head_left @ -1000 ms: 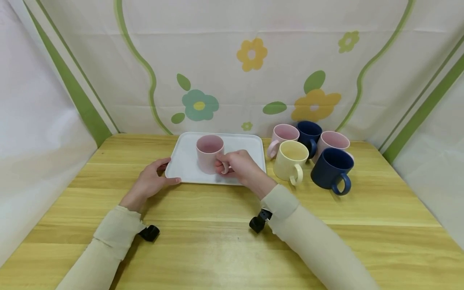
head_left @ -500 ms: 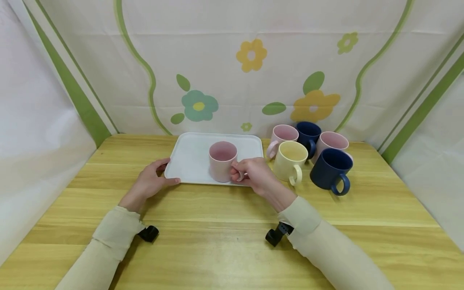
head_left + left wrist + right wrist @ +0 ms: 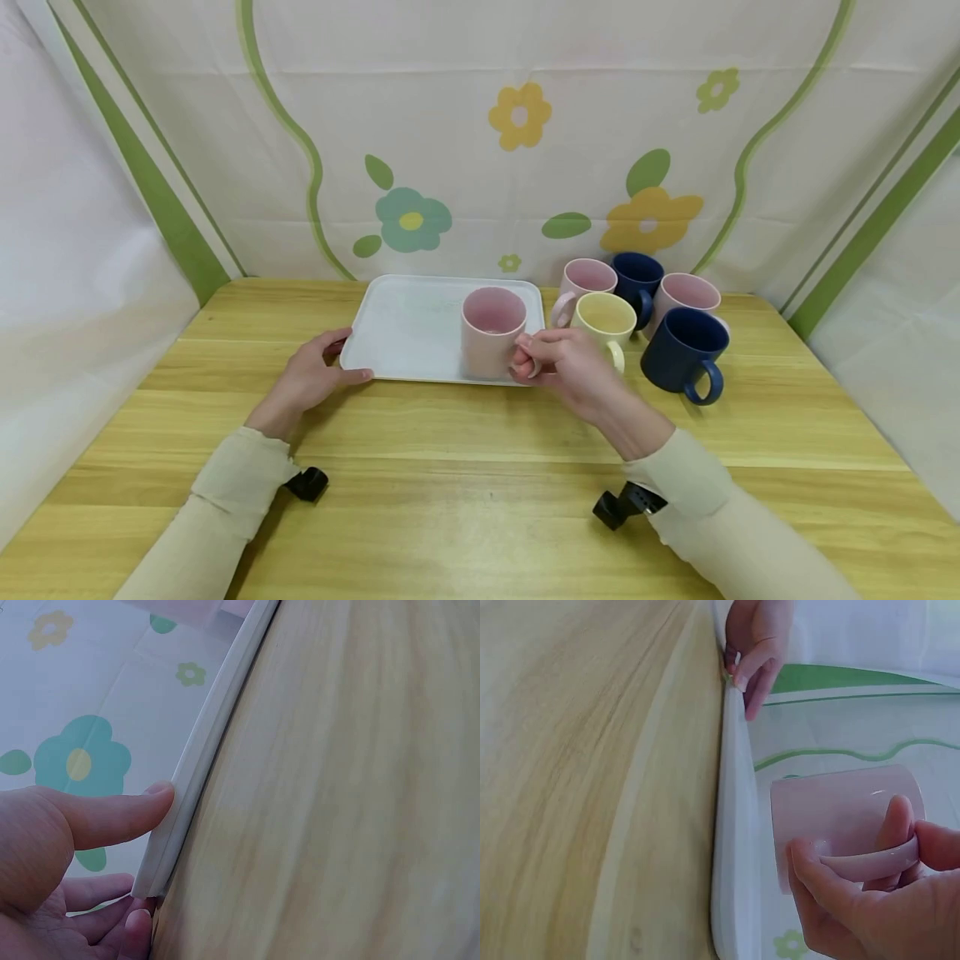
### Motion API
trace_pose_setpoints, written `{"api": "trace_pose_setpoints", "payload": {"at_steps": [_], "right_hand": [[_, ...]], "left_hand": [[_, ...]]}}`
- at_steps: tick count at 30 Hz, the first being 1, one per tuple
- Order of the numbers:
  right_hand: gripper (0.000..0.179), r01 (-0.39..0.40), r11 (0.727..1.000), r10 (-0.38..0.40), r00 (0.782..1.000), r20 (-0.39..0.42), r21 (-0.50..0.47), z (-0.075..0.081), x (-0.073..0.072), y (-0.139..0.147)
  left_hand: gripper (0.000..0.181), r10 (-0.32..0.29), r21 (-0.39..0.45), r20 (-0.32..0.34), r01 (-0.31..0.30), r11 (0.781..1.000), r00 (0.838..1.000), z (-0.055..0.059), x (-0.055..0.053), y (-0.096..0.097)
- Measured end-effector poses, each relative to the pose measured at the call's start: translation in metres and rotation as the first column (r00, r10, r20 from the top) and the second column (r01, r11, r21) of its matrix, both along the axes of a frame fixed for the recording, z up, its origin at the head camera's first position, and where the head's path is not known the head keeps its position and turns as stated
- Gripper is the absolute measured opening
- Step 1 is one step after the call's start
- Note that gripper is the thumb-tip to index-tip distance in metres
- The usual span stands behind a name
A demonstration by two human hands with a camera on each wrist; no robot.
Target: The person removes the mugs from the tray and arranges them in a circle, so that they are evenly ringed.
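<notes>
My right hand (image 3: 566, 367) grips the handle of a pink mug (image 3: 489, 342), fingers through and around the handle in the right wrist view. The mug is upright, close over the right front part of a white rectangular tray (image 3: 405, 325), its base overlapping the tray's front rim in the head view. At the tray's front left corner my left hand (image 3: 311, 375) holds on, with the thumb (image 3: 124, 817) along the front edge and the other fingers at the left side. Nothing else shows on the tray.
Right of the tray several mugs stand grouped: a yellow mug (image 3: 600, 317), a navy mug (image 3: 684, 350) in front, another navy mug (image 3: 636, 275) behind and two pink ones. A flowered cloth (image 3: 517, 183) hangs behind the wooden table (image 3: 450, 492).
The right hand has carried the pink mug rightward and somewhat nearer across the tray, and the hand now partly covers the yellow mug. The left hand and tray have stayed put.
</notes>
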State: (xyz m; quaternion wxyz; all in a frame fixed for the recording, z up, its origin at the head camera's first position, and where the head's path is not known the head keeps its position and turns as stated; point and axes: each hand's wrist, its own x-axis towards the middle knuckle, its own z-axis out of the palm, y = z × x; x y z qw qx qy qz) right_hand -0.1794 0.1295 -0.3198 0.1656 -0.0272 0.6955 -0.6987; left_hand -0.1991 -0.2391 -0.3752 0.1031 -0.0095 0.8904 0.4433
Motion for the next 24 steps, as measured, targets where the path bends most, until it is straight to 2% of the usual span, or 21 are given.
{"api": "trace_pose_setpoints", "payload": {"at_steps": [9, 17, 24], "right_hand": [[0.022, 0.004, 1.000, -0.005, 0.999, -0.040, -0.028, 0.016, 0.020, 0.036], [0.026, 0.018, 0.998, -0.025, 0.993, -0.117, -0.064, 0.032, 0.034, 0.064], [0.026, 0.024, 0.982, -0.054, 0.986, -0.155, -0.189, 0.036, 0.039, 0.088]], "left_hand": [[0.096, -0.005, -0.009, -0.002, 0.005, 1.000, 1.000, 0.000, -0.001, -0.001], [0.097, 0.000, 0.001, 0.003, 0.000, 1.000, 1.000, -0.001, -0.001, 0.000], [0.098, 0.002, 0.001, 0.002, -0.002, 1.000, 1.000, 0.000, -0.001, -0.001]]}}
